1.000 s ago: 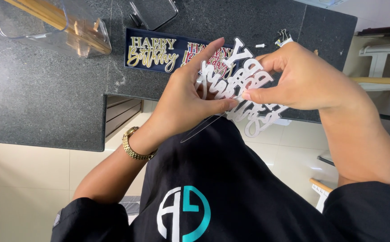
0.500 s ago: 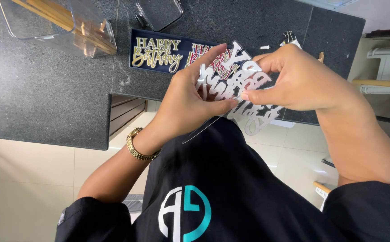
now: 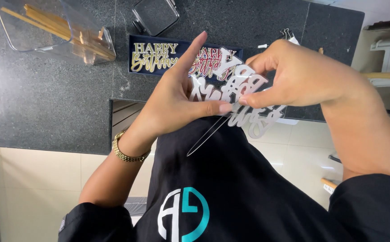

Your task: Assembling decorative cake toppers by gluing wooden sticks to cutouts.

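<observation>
One camera, worn on the head, looks steeply down and close over the dark stone counter [image 3: 47, 103]; the counter fills the upper part, the person's black shirt [image 3: 230, 188] lies below it.

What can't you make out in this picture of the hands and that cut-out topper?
- Topper, head view: much of its lettering is hidden behind the left hand and right hand.
- Red card: mostly covered by the left hand and the topper.
- Clear box: top and left are cut off by the frame edge.
- Clip: too small to tell its kind.
</observation>
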